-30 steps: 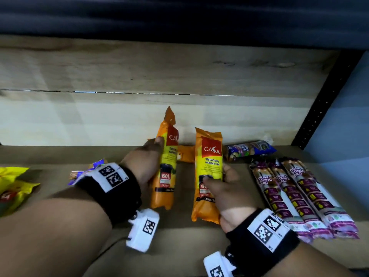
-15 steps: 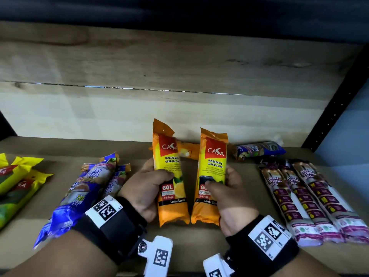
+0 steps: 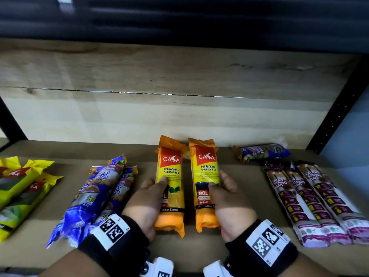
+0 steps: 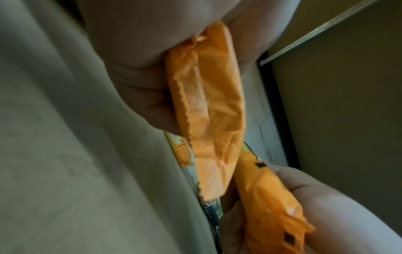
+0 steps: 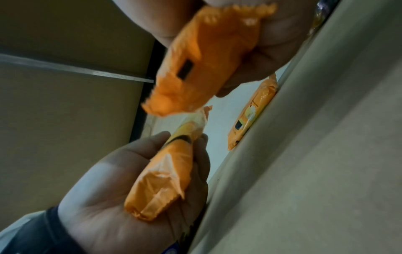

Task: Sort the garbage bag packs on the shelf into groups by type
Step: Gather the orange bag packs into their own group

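Two orange CASA garbage bag packs stand side by side above the shelf's middle. My left hand point(image 3: 147, 198) grips the left orange pack point(image 3: 170, 176), thumb across its front; the left wrist view shows that left pack point(image 4: 208, 110) from below. My right hand point(image 3: 229, 198) grips the right orange pack point(image 3: 205, 172), seen close as the right pack point(image 5: 208, 51) in the right wrist view. A third orange pack point(image 5: 250, 113) lies on the shelf behind them, mostly hidden in the head view.
Yellow-green packs point(image 3: 18, 192) lie at the far left, blue packs point(image 3: 93, 198) left of my hands. Three purple draw-string packs point(image 3: 311, 198) lie on the right, one blue pack point(image 3: 261, 152) by the back wall. A black shelf post point(image 3: 339, 108) rises at right.
Both hands have drawn the two orange packs toward me and set them parallel, fronts up. The view has widened to show the blue and yellow groups at left.
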